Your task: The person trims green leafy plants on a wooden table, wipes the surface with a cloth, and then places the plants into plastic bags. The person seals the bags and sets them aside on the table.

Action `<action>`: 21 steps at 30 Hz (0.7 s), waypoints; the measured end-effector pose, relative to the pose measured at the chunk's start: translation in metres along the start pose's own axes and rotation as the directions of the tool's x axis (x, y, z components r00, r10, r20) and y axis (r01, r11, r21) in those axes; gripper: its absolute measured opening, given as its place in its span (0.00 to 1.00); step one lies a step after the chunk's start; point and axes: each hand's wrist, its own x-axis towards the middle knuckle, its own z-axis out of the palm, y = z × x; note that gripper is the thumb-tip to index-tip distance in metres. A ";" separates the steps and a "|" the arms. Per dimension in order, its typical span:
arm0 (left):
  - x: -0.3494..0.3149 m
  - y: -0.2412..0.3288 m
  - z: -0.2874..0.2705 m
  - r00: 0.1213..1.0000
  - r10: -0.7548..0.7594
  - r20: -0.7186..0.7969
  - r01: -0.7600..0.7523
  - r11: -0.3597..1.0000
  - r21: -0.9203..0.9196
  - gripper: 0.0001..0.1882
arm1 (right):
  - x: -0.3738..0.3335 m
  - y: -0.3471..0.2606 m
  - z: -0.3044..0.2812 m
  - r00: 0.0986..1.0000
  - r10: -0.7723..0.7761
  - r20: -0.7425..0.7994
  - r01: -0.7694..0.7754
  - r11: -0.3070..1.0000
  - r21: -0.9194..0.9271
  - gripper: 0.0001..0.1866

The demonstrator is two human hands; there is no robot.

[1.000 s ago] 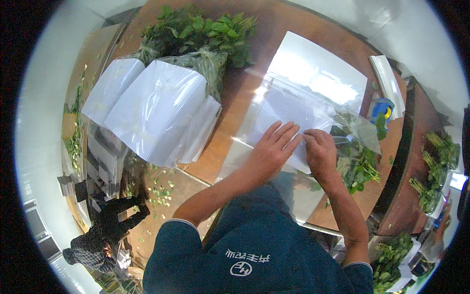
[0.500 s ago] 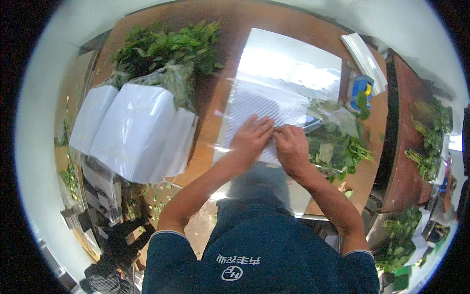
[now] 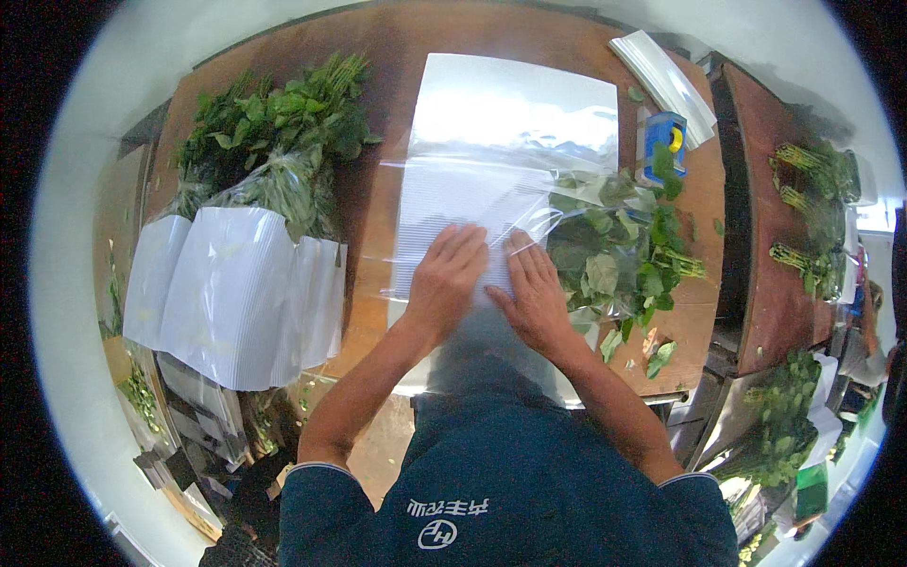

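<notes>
A white ribbed sheet (image 3: 439, 198) lies on the table under transparent film (image 3: 529, 194). My left hand (image 3: 448, 282) is laid flat on it, fingers stretched and close together. Beside it my right hand (image 3: 534, 291) rests on the film, fingers extended and thumb apart, near the wrapped leaves. A bunch of green leafy stems (image 3: 605, 260) sticks out of the wrap to the right, cut ends pointing right. What lies inside the ribbed sheet is hidden. Beyond my hands a stack of shiny white sheets (image 3: 515, 104) lies flat.
Finished-looking white-wrapped bunches (image 3: 231, 293) with leafy stems (image 3: 283, 118) lie at the left. At the back right are a blue tape dispenser (image 3: 664, 146) and a roll of film or sleeves (image 3: 661, 85). Another table (image 3: 770, 312) with bunches (image 3: 812, 222) stands further right.
My right hand has gone from pinching at the film to lying flat with its fingers stretched. My left hand stays flat on the sheet. The view has shifted slightly to the right.
</notes>
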 end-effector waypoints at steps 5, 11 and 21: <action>0.000 0.005 -0.001 0.999 -0.041 -0.004 0.041 0.998 -0.039 0.15 | 0.014 -0.009 -0.016 0.999 0.034 0.013 -0.033 0.999 -0.018 0.39; -0.004 0.006 0.003 0.990 -0.134 -0.035 0.127 0.981 -0.148 0.13 | 0.019 -0.032 -0.092 0.955 0.214 0.203 -0.275 0.896 0.347 0.20; -0.007 0.005 0.010 0.987 -0.120 -0.106 0.104 0.984 -0.144 0.11 | 0.176 0.092 -0.102 0.946 0.160 -0.281 -0.151 0.987 0.054 0.29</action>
